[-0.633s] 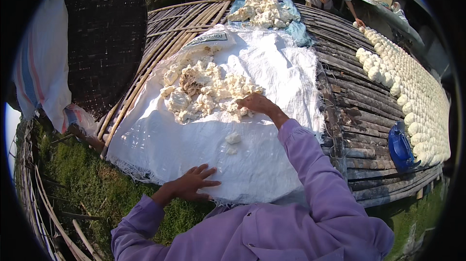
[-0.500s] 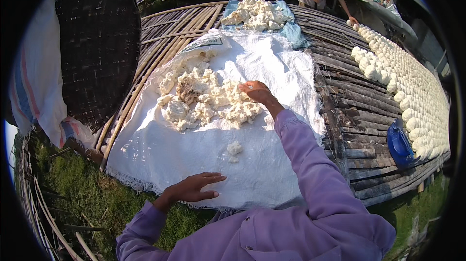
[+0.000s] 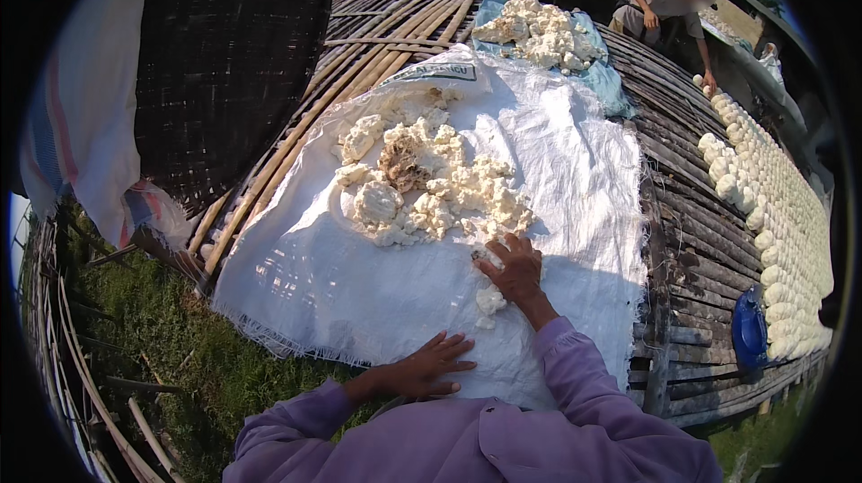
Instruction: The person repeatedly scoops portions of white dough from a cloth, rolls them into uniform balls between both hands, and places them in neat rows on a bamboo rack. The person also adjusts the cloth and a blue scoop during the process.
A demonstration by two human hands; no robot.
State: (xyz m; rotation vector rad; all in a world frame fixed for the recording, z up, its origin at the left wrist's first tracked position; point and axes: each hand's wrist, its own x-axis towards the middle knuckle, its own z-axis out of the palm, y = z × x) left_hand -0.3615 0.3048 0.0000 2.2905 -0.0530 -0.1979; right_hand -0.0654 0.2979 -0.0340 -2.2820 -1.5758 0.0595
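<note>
"Okay, how far along?"

"Partway, I'd judge. Long rows of smooth, rounded white balls [image 3: 790, 214] are laid out on the right. Left: a loose heap of crumbly cream-white lumps [image 3: 440, 156] on the white woven plastic sheet [image 3: 575, 178], one brownish fibrous lump [image 3: 401, 160] in it, plus a second crumbly pile [image 3: 543, 32] on a light-blue sheet [image 3: 609, 88] at the far end."

"Grip?"

"Right hand [image 3: 518, 273]: fingers apart, thumb and forefinger about a small white clump [image 3: 485, 255] just below the heap; not closed on it that I can see. Another loose white clump [image 3: 490, 301] near the wrist. Left hand [image 3: 422, 370]: spread, nothing held, at the sheet's near edge."

"Surface, surroundings?"

"Slatted bamboo table [image 3: 696, 245], outdoors, sunlit. Blue plastic container [image 3: 749, 329] beside the rows. Dark woven panel [image 3: 229, 70] and striped white sack [image 3: 90, 79] on the left, grass [image 3: 197, 348] below. Co-worker [image 3: 660, 3] at the far right corner, one hand [image 3: 709, 82] at the rows."
</note>
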